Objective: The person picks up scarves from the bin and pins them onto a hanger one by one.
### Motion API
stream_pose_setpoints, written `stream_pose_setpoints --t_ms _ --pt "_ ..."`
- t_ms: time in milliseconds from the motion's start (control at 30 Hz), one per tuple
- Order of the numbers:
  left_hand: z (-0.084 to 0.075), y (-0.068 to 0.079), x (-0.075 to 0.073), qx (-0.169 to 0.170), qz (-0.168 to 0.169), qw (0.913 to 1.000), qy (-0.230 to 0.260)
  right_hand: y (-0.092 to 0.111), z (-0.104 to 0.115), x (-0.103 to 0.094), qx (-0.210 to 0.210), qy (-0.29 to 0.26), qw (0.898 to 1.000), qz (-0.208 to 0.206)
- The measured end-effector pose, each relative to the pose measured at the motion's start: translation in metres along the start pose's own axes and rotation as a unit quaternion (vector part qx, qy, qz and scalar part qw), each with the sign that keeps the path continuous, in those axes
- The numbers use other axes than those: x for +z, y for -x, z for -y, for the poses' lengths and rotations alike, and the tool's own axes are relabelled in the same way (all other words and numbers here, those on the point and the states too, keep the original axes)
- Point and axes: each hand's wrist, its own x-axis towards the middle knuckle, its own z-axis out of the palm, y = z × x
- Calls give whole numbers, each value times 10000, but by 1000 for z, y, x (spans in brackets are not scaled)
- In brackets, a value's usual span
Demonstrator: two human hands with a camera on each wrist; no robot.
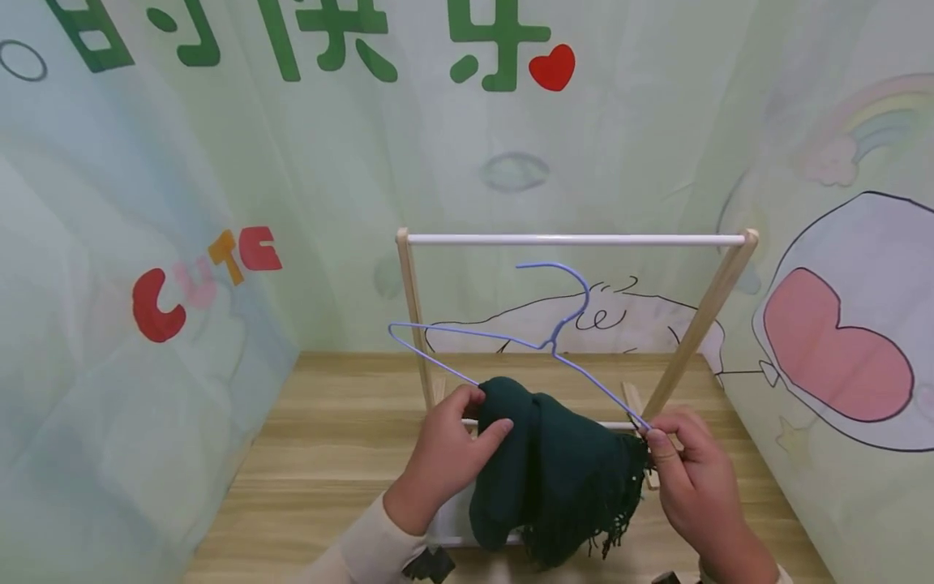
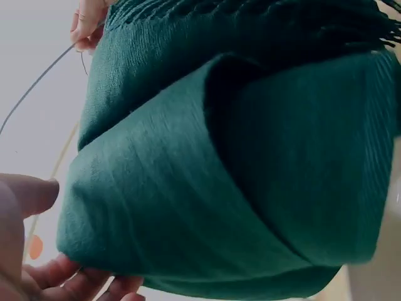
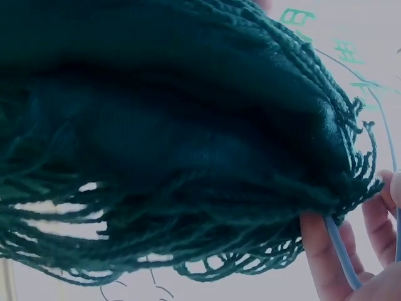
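Observation:
A dark green fringed scarf [image 1: 569, 462], folded over, hangs across the lower part of a thin blue wire hanger [image 1: 552, 345]. The hanger's hook points up and curves left. At the scarf's upper left edge my left hand [image 1: 448, 450] holds the cloth, thumb in front. In the left wrist view its fingertips [image 2: 84, 283] lie along the edge of the scarf [image 2: 150, 188]. My right hand [image 1: 696, 478] pinches the hanger's right corner beside the fringe. The right wrist view shows the hanger wire [image 3: 341, 254] crossing those fingers; the bottom bar is hidden by cloth.
Just behind the hanger stands a small rack with a white top rod [image 1: 576, 240] and wooden side posts [image 1: 700, 320]. It stands on a wood-grain tabletop [image 1: 328, 454]. Printed fabric curtains [image 1: 350, 162] enclose the left, back and right sides.

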Motion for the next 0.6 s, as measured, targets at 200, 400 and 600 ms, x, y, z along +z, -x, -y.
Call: stream_pose_setpoints --t_ms 200,400,600 --pt "2 -5 8 -420 -22 9953 872 -3 -2 -1 -510 -183 9984 132" --pt "-1 -5 16 -553 -13 9916 1165 -6 4 -2 -389 -172 9978 502" --pt "-2 -4 28 -516 -69 9890 1387 -5 9 2 -95 -177 9969 757"
